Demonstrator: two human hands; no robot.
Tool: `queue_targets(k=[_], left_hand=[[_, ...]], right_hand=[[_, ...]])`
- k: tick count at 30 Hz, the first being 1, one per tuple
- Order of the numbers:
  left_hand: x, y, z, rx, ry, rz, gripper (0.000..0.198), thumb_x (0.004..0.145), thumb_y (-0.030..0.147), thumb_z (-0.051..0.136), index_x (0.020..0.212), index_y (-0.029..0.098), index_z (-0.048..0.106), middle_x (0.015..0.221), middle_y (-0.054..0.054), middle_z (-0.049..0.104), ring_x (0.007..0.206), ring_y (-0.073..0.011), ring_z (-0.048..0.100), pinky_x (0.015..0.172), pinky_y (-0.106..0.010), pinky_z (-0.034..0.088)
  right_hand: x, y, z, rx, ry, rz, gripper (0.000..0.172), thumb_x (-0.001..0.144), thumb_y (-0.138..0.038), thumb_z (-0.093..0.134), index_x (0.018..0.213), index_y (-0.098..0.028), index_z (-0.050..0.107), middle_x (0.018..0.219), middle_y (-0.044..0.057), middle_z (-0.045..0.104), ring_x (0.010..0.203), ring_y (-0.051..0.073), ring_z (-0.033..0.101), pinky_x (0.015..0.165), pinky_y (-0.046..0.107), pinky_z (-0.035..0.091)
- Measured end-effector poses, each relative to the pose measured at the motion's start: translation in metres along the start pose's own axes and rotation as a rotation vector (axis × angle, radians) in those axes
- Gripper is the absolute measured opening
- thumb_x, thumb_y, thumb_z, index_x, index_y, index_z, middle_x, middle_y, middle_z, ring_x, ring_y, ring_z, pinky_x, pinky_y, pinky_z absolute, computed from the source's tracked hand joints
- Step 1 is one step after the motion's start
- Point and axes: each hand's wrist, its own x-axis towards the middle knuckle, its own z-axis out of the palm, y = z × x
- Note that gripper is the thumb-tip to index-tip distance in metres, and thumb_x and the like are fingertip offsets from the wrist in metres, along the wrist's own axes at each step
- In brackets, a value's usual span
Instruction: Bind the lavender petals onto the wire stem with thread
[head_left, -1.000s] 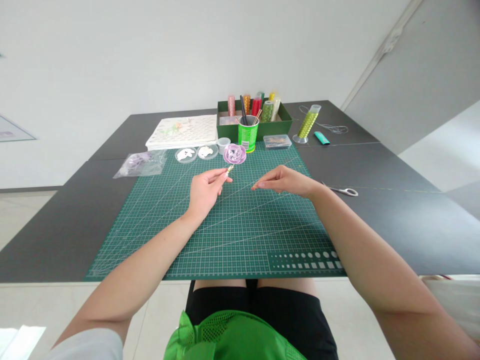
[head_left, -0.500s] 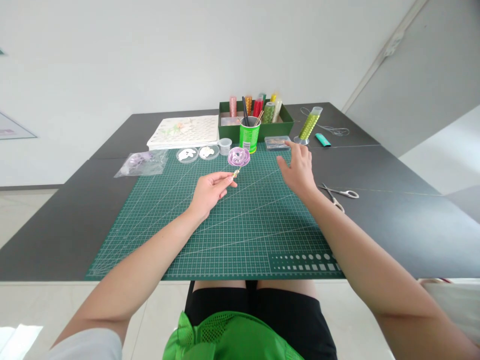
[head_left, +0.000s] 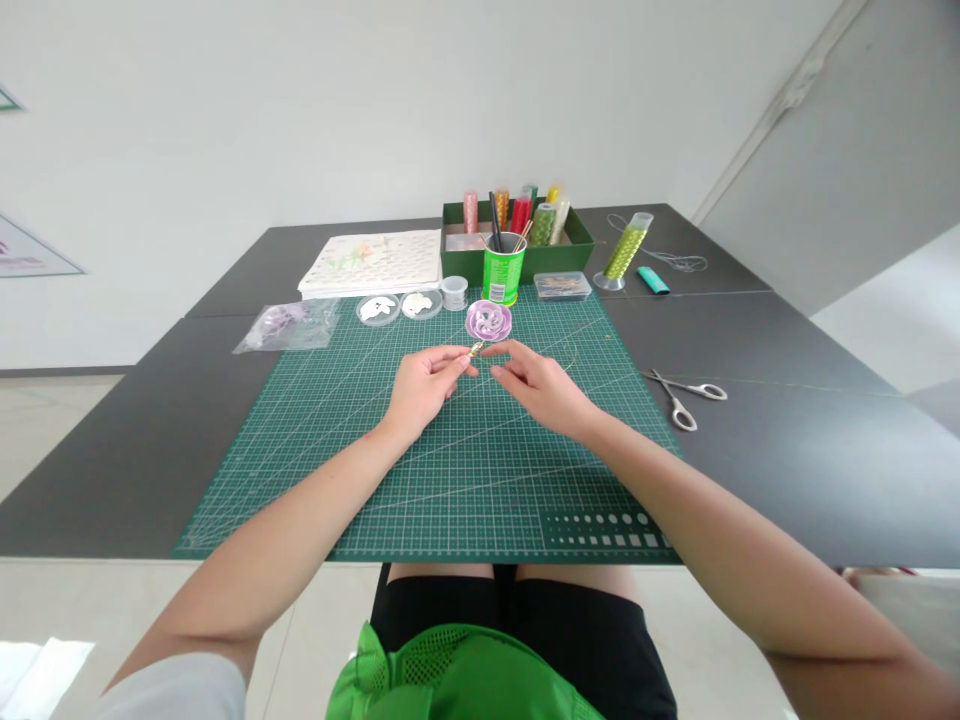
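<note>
My left hand (head_left: 424, 388) is closed, its thumb and fingertips pinching a thin yellowish-gold stem (head_left: 476, 349). Just beyond those fingertips is a purple layered flower (head_left: 488, 321) with a pale centre, seemingly joined to the stem. My right hand (head_left: 541, 388) reaches in from the other side. Its index finger points at the stem and comes very close to it, while the thumb stays a little apart below. A faint thin thread (head_left: 574, 354) curves over the mat beside the right hand.
Behind the green cutting mat (head_left: 420, 480) stand a green tin (head_left: 503, 272) with sticks, a green box (head_left: 574, 258) of thread spools and a clear case (head_left: 562, 286). Scissors (head_left: 684, 414) and a yellow-green spool (head_left: 628, 247) are right. White pieces lie in dishes (head_left: 378, 310); a plastic bag (head_left: 292, 325) lies left.
My right hand has come left and nearer, from above the clear case to the stem. The flower has shifted slightly right and nearer, with my left hand still pinching its stem.
</note>
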Motion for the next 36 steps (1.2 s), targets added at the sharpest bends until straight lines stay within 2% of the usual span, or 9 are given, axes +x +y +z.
queue_targets(k=[4,7,11,15,19,23,28,33,36], left_hand=[[0.001,-0.001,-0.002,0.046,0.035,0.011,0.028,0.084,0.037,0.071,0.101,0.016,0.079,0.081,-0.007,0.078,0.049,-0.0088,0.047,0.048,-0.024,0.038],[0.003,-0.003,-0.003,0.057,0.045,0.010,0.028,0.084,0.037,0.070,0.101,0.016,0.079,0.081,-0.007,0.079,0.048,-0.0089,0.046,0.048,-0.024,0.038],[0.006,-0.007,-0.005,0.083,0.042,-0.011,0.030,0.085,0.036,0.069,0.102,0.014,0.077,0.083,-0.009,0.079,0.047,-0.0086,0.045,0.047,-0.024,0.037],[0.007,-0.009,-0.005,0.193,0.005,-0.027,0.029,0.086,0.034,0.067,0.103,0.013,0.077,0.085,-0.008,0.080,0.047,-0.0093,0.047,0.047,-0.024,0.037],[0.002,-0.004,-0.002,0.395,-0.105,-0.050,0.023,0.089,0.029,0.065,0.104,0.017,0.077,0.085,-0.004,0.080,0.053,-0.0114,0.056,0.053,-0.025,0.039],[-0.008,0.002,0.004,0.524,-0.309,-0.071,0.018,0.090,0.028,0.063,0.087,0.019,0.078,0.079,-0.001,0.080,0.050,-0.0103,0.054,0.050,-0.025,0.035],[-0.019,0.004,0.011,0.412,-0.548,-0.135,0.014,0.088,0.024,0.064,0.090,0.020,0.078,0.086,0.001,0.081,0.051,-0.0100,0.055,0.050,-0.024,0.036],[-0.025,0.007,0.013,0.385,-0.646,-0.078,0.013,0.089,0.021,0.065,0.088,0.020,0.078,0.086,0.000,0.082,0.064,-0.0126,0.066,0.059,-0.024,0.042],[-0.027,0.011,0.013,0.383,-0.663,-0.063,0.011,0.089,0.021,0.066,0.089,0.020,0.078,0.086,0.001,0.082,0.064,-0.0119,0.066,0.059,-0.024,0.042]], right_hand=[[-0.003,-0.007,-0.008,-0.177,0.038,-0.023,0.025,0.100,-0.030,0.048,0.105,-0.019,0.070,0.055,-0.006,0.048,0.048,0.011,0.039,0.056,0.028,0.030],[-0.004,-0.010,-0.013,-0.177,0.011,-0.072,0.028,0.100,-0.027,0.046,0.104,-0.019,0.073,0.058,-0.004,0.053,0.050,0.011,0.040,0.057,0.028,0.029],[-0.007,-0.015,-0.020,-0.094,-0.083,-0.156,0.029,0.098,-0.025,0.047,0.101,-0.018,0.076,0.059,-0.004,0.054,0.049,0.009,0.037,0.056,0.028,0.028],[-0.010,-0.019,-0.029,0.058,-0.172,-0.164,0.028,0.097,-0.031,0.054,0.096,-0.016,0.078,0.057,-0.004,0.052,0.048,0.008,0.033,0.049,0.026,0.024],[-0.012,-0.022,-0.038,0.250,-0.184,-0.196,0.031,0.096,-0.038,0.061,0.092,-0.015,0.080,0.053,-0.004,0.047,0.048,0.007,0.028,0.046,0.025,0.020],[-0.011,-0.021,-0.043,0.352,-0.107,-0.190,0.026,0.090,-0.038,0.069,0.089,-0.015,0.083,0.059,0.000,0.061,0.052,0.009,0.041,0.048,0.025,0.028],[-0.006,-0.016,-0.043,0.301,-0.019,-0.176,0.025,0.088,-0.039,0.071,0.093,-0.019,0.085,0.074,0.005,0.076,0.057,0.012,0.054,0.050,0.026,0.037],[-0.001,-0.009,-0.041,0.220,-0.010,-0.167,0.025,0.090,-0.038,0.069,0.097,-0.020,0.084,0.092,0.007,0.082,0.079,0.018,0.071,0.066,0.029,0.053],[0.002,-0.002,-0.041,0.134,-0.003,-0.166,0.026,0.091,-0.037,0.066,0.098,-0.021,0.084,0.100,0.007,0.082,0.091,0.022,0.075,0.078,0.033,0.057]])
